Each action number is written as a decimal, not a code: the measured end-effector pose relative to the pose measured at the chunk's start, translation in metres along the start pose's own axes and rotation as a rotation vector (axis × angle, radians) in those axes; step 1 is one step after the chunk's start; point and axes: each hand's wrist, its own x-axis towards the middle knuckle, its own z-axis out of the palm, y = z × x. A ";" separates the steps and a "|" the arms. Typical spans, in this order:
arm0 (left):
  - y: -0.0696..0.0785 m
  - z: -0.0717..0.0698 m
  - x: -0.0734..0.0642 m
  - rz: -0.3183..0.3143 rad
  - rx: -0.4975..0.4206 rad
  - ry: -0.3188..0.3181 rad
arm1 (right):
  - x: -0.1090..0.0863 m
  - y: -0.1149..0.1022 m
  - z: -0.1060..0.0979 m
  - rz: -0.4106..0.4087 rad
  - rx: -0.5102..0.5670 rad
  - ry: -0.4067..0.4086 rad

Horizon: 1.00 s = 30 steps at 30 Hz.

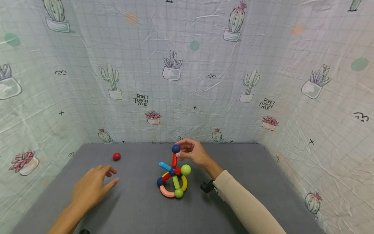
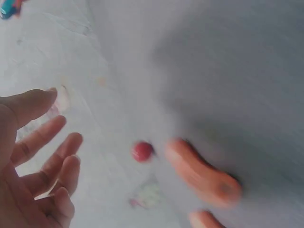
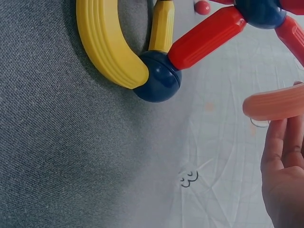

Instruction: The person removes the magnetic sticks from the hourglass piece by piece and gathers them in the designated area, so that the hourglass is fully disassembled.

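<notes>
Toward the middle stands a structure of rods and balls: yellow (image 1: 184, 183) and salmon (image 1: 167, 192) curved rods at the base, a dark blue centre ball (image 1: 172, 171) with straight rods joined to it. A red rod (image 1: 174, 160) rises to a dark blue top ball (image 1: 176, 149). My right hand (image 1: 193, 153) is beside that ball; in the right wrist view its fingers hold a salmon curved rod (image 3: 271, 104), mostly hidden in the head view. My left hand (image 1: 92, 183) hovers at the left, fingers apart and loosely bent, holding nothing.
A red ball (image 1: 116, 156) lies at the back left of the grey table (image 1: 140, 214). The left wrist view shows a blurred orange rod (image 2: 204, 175) and part of another (image 2: 204, 219) nearby. A cactus-print sheet (image 1: 187, 87) encloses the back and sides.
</notes>
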 end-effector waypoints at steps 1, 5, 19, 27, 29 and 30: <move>0.007 0.000 0.004 0.008 -0.011 0.007 | 0.000 0.000 0.000 -0.005 -0.007 0.002; 0.035 0.000 0.022 0.027 -0.070 0.007 | 0.002 0.002 0.001 -0.010 -0.035 0.002; 0.115 0.014 0.076 0.101 -0.389 -0.112 | 0.001 0.001 0.003 -0.009 -0.018 -0.003; 0.136 0.032 0.094 0.087 -0.555 -0.187 | 0.000 -0.001 0.002 -0.004 -0.010 0.003; 0.139 0.035 0.097 0.087 -0.581 -0.191 | -0.001 -0.002 0.003 -0.003 -0.017 0.005; 0.141 0.036 0.098 0.088 -0.589 -0.189 | -0.001 -0.002 0.003 -0.001 -0.021 0.008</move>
